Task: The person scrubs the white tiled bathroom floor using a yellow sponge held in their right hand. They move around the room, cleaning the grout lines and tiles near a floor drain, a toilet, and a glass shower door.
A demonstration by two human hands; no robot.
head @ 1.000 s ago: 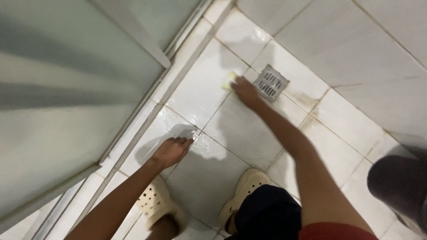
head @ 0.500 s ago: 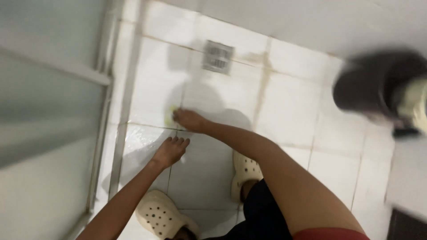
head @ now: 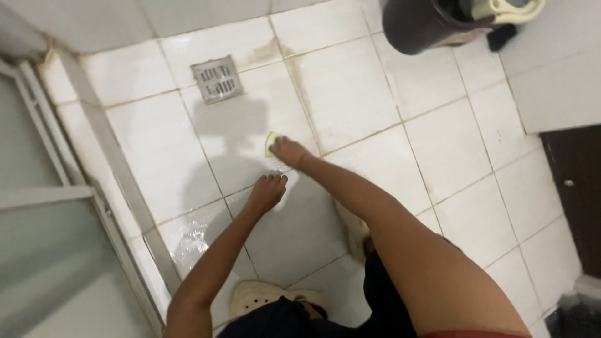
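My right hand (head: pixel 289 151) presses a small yellow-green sponge (head: pixel 271 143) against the wet white floor tiles (head: pixel 350 94). Most of the sponge is hidden under my fingers. My left hand (head: pixel 267 191) rests on the tile just below and left of it, fingers curled, propping me up. A square metal floor drain (head: pixel 216 79) lies further up and to the left of the sponge.
A frosted glass door with a metal frame (head: pixel 75 188) runs down the left. A dark bucket (head: pixel 426 22) stands at the top right with a pale scoop (head: pixel 507 9) on it. A dark wooden door (head: pixel 579 188) is at the right. My cream clog (head: pixel 263 299) shows below.
The view has swung rightward, so the drain and the bucket sit differently in frame. My right hand with the sponge has drawn back from beside the drain toward my left hand.
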